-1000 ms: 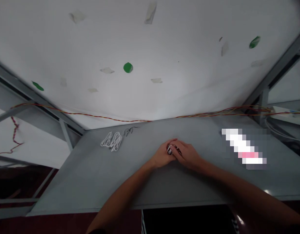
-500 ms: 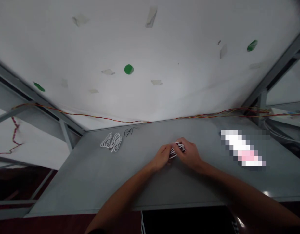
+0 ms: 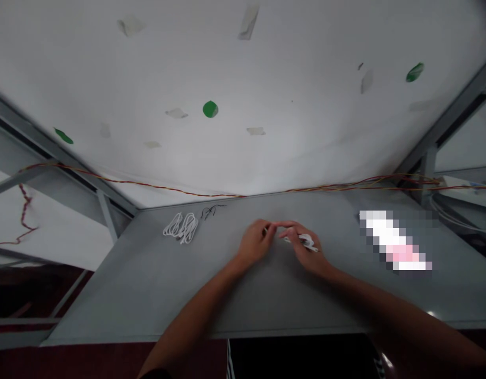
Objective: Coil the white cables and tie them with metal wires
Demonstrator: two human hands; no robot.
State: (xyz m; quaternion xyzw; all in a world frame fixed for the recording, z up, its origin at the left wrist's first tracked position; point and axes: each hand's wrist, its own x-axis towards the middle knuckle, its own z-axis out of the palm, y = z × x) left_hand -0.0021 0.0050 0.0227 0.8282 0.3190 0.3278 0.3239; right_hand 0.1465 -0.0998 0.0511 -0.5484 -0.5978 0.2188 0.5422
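Note:
A coiled white cable [image 3: 307, 241] sits in my right hand [image 3: 311, 252], whose fingers curl around it above the grey shelf [image 3: 211, 289]. My left hand [image 3: 254, 242] is closed in a pinch, its fingertips close against the right hand's extended fingertip. Something small shows dark at the left fingers, too small to name. Two more coiled white cables, one [image 3: 173, 225] beside the other [image 3: 188, 228], lie on the shelf to the left. Several thin black ties [image 3: 211, 211] are just behind them.
A white panel [image 3: 227, 158] with green dots and tape scraps rises at the back. Twisted red and yellow wires [image 3: 156, 187] run along its foot. Grey metal frame posts [image 3: 107, 213] stand at both sides. A blurred-out object [image 3: 396, 242] lies at the right.
Both hands were around the coiled cable; now it is in my right hand only. My left hand has shifted slightly left and up, into a pinch near the right fingertips.

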